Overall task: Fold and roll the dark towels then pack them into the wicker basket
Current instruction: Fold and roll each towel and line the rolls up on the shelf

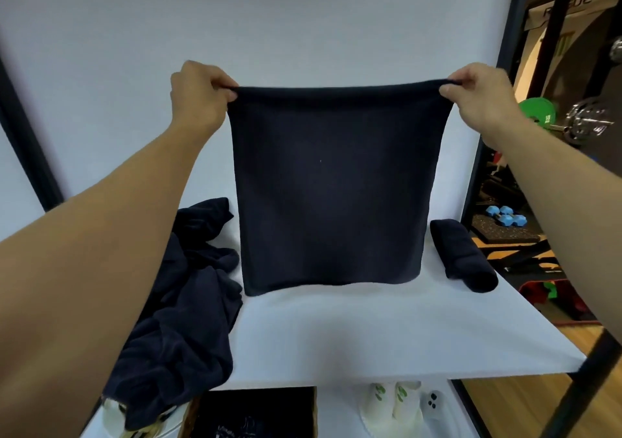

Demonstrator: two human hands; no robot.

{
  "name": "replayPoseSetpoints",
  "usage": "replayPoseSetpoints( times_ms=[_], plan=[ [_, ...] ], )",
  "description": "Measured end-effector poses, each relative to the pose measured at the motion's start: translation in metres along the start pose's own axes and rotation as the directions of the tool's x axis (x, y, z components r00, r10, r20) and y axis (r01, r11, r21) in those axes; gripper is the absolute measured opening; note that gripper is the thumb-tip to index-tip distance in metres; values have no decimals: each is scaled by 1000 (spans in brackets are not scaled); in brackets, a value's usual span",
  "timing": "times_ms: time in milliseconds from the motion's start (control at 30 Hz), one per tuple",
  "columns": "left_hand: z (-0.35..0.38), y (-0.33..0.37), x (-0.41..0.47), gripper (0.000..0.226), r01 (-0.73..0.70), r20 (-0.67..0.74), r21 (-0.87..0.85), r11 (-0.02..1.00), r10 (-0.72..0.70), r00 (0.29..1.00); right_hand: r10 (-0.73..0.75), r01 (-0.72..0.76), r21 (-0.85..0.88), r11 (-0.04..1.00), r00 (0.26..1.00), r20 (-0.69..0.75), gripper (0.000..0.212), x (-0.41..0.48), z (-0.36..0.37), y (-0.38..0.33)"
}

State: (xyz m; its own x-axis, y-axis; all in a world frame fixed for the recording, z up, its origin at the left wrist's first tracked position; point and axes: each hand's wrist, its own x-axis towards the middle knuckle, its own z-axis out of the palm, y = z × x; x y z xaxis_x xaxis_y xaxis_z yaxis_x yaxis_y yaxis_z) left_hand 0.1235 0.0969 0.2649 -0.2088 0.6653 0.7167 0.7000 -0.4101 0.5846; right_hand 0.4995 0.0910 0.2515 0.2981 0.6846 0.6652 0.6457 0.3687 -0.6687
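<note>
A white, smooth-covered table (370,336) is filling most of the view, its near edge running straight across the bottom and its right edge slanting past a dark metal post.

Above its middle, a dark navy towel (330,185) is hanging flat as a near-square sheet with a soft, fuzzy nap. Its bottom hem is hanging close over the tabletop, though whether it is touching cannot be told.

On the table's left, a heap of dark towels (181,303) is lying crumpled in thick folds and spilling over the near edge. On the right, well apart from the hanging sheet, a rolled towel (462,256) is lying as a snug cylinder.

White cloth is showing bare between heap, sheet and roll.

Below the near edge, the wicker basket (315,414) is showing its woven brown rim around a dark inside.

The left hand (197,92) is pinching the sheet's top left corner, and the right hand (478,96) is pinching the top right corner, pulling the top edge taut.
</note>
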Motion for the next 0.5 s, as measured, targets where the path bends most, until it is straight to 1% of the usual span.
replayPoseSetpoints(
  times_ms=[67,133,167,233,300,367,400,467,500],
  plan=[
    [3,5,9,19,10,-22,-90,996,-12,1000,27,-28,137,990,1000,7,18,6,-3,-4],
    [0,7,4,21,-14,-17,-135,991,11,1000,39,-43,241,970,999,22,8,-1,-10,-8],
    [-4,6,-1,22,-20,-7,-154,988,19,1000,46,-55,283,957,998,37,6,-8,-15,-8],
    [-15,0,-20,23,-7,47,-197,980,16,999,68,-103,343,934,991,112,7,-28,-26,-6],
    [-25,-14,-50,23,58,150,-247,967,-21,988,104,-190,366,911,965,242,6,-57,-37,5],
    [-30,-36,-91,24,190,311,-296,936,-93,946,163,-307,332,892,903,397,8,-95,-44,25],
    [-30,-48,-115,23,273,401,-312,910,-134,906,200,-371,301,879,858,474,9,-117,-48,37],
    [-29,-74,-163,22,431,559,-278,859,-220,799,286,-487,193,852,742,607,10,-161,-52,61],
    [-27,-87,-185,21,483,618,-228,846,-257,743,332,-516,101,851,676,658,10,-181,-53,72]
  ],
)
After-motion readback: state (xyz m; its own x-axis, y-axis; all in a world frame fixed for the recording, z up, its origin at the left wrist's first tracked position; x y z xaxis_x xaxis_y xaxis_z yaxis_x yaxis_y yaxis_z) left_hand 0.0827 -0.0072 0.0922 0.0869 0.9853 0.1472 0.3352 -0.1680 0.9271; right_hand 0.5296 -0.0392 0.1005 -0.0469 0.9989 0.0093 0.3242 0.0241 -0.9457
